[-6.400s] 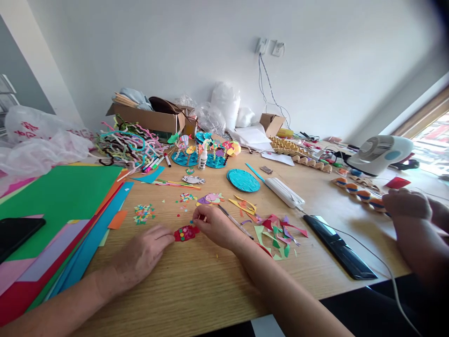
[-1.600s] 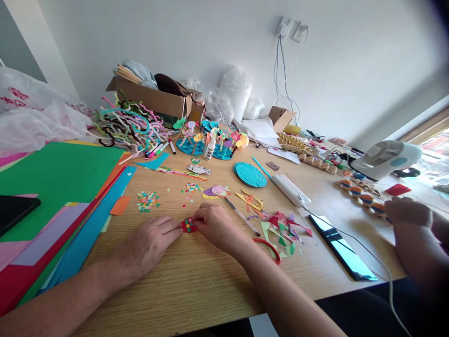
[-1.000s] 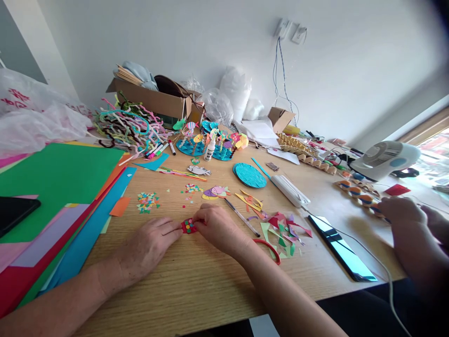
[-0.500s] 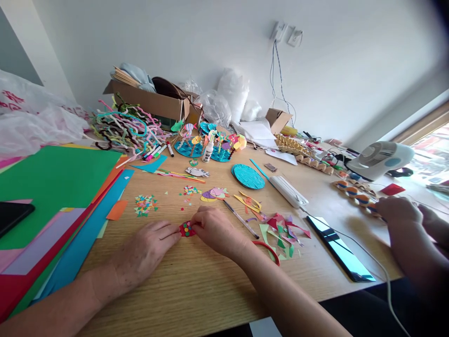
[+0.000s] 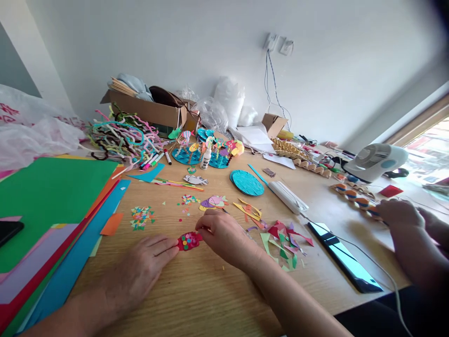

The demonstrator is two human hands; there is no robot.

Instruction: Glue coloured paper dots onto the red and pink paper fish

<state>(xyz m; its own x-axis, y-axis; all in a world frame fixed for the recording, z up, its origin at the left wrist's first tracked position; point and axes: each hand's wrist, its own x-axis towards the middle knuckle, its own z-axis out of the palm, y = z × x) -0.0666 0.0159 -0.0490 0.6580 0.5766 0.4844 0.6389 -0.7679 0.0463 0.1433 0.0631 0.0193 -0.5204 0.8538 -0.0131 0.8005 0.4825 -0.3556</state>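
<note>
A small red paper fish (image 5: 188,241), dotted with coloured paper circles, lies on the table before me. Its right part has a shiny patch. My left hand (image 5: 149,260) rests flat with its fingers stretched out, the fingertips on the fish's left end. At the tail on the right, my right hand (image 5: 219,236) pinches with curled fingers. Those fingertips partly hide the tail. Beyond the hands lie small paper dots (image 5: 190,200), purple and pink paper fish (image 5: 213,202) and a heap of tiny paper bits (image 5: 142,217).
Coloured paper sheets (image 5: 63,192) are stacked at left. Paper scraps (image 5: 284,238), a phone (image 5: 342,257) and a white power strip (image 5: 287,196) lie to the right. Behind stand a glue bottle (image 5: 206,158) and blue discs (image 5: 247,182). Another person's hands (image 5: 403,213) work at far right.
My right hand has drawn back to the right, uncovering more of the red fish. My left hand stays at its left end. The view has shifted slightly.
</note>
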